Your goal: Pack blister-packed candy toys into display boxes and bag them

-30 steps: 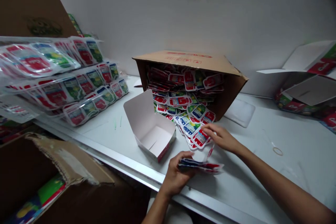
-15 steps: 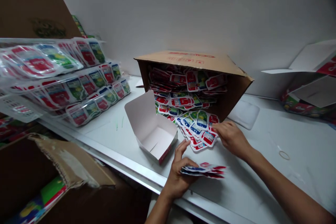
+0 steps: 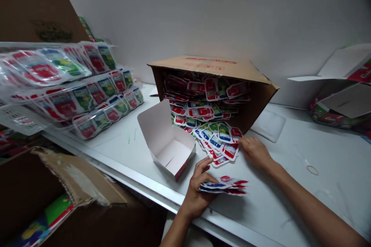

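Near the table's front edge, my left hand [image 3: 199,191] is closed around a small stack of sachets [image 3: 224,186], printed red, white and blue. Its index finger points up towards a loose pile of sachets [image 3: 216,142] spilling out of a tipped carton [image 3: 214,64]. At the right side of that pile, my right hand [image 3: 256,153] pinches the edge of a red sachet [image 3: 236,134]; the fingertips are partly hidden. Left of the pile stands a small white-lined box [image 3: 171,156], lid raised, with nothing visible inside.
Clear plastic packs of sachets [image 3: 66,98] are stacked at the left. An open brown carton [image 3: 84,189] sits below the table edge. To the right are a clear flat pouch [image 3: 269,125], a rubber band [image 3: 312,170] and another open printed box [image 3: 333,114].
My right hand has shifted slightly right and down, still at the pile's right edge. My left hand keeps its stack almost in place.
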Available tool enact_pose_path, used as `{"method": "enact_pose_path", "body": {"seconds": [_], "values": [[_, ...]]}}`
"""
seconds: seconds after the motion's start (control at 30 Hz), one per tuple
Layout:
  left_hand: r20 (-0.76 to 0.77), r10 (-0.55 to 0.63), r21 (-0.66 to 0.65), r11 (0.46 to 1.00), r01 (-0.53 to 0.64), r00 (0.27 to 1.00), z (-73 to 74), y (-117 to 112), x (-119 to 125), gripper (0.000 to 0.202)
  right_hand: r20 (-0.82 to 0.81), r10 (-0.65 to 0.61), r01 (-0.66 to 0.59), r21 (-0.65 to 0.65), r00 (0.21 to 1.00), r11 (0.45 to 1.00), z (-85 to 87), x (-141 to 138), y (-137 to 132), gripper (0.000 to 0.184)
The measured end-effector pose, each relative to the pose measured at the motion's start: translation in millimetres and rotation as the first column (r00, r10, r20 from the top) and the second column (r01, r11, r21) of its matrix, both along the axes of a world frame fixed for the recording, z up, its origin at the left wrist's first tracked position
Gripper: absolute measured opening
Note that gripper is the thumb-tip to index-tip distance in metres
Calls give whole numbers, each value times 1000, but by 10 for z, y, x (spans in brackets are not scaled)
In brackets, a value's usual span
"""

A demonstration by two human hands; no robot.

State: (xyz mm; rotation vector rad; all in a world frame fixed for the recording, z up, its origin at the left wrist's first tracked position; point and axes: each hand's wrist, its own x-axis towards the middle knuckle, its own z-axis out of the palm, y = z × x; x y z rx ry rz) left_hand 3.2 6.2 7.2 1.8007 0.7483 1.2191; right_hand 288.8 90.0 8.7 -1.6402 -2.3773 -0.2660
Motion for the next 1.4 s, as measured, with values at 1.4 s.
{"method": "enact_pose_path", "body": {"seconds": [1.4], "values": [[75,-174,-175,967,185,982,115,-69,-15,26,-160,198,-227,-185,967,956,-56,-218,-224,50]]}}
